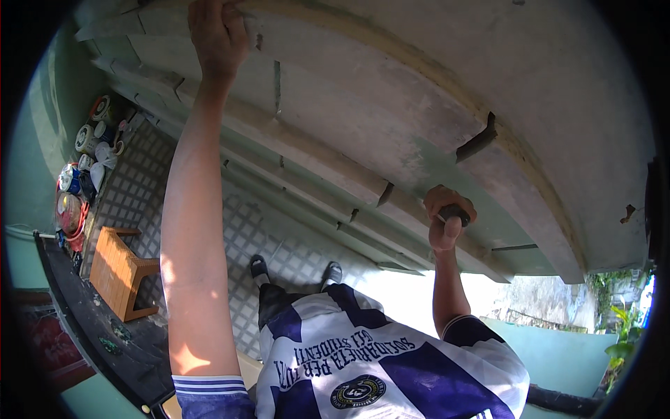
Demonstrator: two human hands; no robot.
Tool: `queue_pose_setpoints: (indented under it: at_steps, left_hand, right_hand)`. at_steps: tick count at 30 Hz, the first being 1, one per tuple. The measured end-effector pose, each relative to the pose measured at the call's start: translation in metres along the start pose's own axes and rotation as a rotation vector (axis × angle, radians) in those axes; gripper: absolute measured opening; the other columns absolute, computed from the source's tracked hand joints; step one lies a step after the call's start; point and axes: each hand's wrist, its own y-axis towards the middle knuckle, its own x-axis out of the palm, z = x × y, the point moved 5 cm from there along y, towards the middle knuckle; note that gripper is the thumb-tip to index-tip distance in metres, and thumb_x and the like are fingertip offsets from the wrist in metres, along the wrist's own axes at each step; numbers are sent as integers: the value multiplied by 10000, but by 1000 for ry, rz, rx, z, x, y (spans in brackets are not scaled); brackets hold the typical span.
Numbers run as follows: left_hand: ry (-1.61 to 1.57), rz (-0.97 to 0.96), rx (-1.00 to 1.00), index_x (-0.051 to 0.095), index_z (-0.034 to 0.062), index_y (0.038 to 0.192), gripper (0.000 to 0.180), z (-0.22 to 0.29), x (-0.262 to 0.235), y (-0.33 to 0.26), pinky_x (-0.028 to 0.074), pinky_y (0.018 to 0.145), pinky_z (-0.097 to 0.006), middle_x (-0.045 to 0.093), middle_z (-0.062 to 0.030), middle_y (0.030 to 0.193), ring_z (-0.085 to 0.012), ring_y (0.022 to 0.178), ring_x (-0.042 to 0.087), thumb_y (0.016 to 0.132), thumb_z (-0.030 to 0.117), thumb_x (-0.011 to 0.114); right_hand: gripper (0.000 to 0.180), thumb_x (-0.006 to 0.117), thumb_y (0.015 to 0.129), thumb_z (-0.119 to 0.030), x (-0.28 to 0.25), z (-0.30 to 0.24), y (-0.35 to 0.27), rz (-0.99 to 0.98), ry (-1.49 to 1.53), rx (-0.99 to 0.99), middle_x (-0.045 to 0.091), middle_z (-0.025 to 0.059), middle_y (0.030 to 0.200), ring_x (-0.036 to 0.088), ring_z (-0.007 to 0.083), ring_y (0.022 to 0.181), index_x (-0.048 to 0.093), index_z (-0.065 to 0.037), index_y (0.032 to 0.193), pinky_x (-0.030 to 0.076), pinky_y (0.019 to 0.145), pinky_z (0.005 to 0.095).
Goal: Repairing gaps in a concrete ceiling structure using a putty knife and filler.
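Observation:
My left hand (218, 38) is stretched up to the top of the view, its fingers curled against a pale ledge (307, 14) of a large ribbed surface. Whether it holds anything there is hidden. My right hand (447, 220) is wrapped round a dark, rounded handle-like object (455, 214), with the thumb laid along it. What lies beyond that grip cannot be made out. Close to this hand runs one of the long pale ribs (335, 157), and a greenish patch (426, 167) shows on the panel above it. Dark notches (478, 140) break the ribs in places.
Below lies a grey patterned tile floor (272, 244) with my two sandalled feet. At left stand an orange-brown stool (120, 272), a dark counter (91, 321) and a cluster of buckets, tubs and bags (85, 167). Bright open ground (544, 300) and green plants (621, 335) appear at right.

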Motion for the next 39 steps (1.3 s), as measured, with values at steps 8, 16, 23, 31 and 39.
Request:
queue_pose_setpoints:
  at_steps: [8,16,23,31,39]
  left_hand:
    - [17,-8,6,504,-2,868,192,3,-1,1,389,763,-379,483,-137,837,-272,781,450,941,50,334]
    - [8,11,31,508,-4,868,196,3,-1,0,395,764,-378,486,-136,841,-270,791,454,952,66,345]
    - [-11,28,28,510,-1,874,192,5,-1,5,397,772,-375,493,-133,842,-270,792,459,960,62,351]
    - [-7,17,52,519,0,870,212,2,-1,0,396,771,-368,508,-132,852,-273,793,466,975,76,352]
    - [52,12,51,521,4,879,251,1,-2,1,400,775,-378,530,-132,874,-268,796,475,999,123,335]
  right_hand:
    - [378,550,962,-207,14,-27,21,-41,-15,40,422,43,534,415,128,405,446,-6,660,313,372,273]
    - [358,542,937,-63,12,-5,16,-49,-73,-19,408,23,477,383,112,363,433,-34,597,321,340,273]
    - [357,463,911,51,10,10,8,3,-244,129,421,13,476,380,96,371,392,-38,573,314,346,267]
    - [332,475,792,104,17,5,15,-52,-295,100,407,23,482,367,97,383,289,-52,565,326,349,266]
    - [397,544,876,52,25,-12,19,-169,-168,-19,395,18,473,372,95,381,299,-62,587,328,345,258]
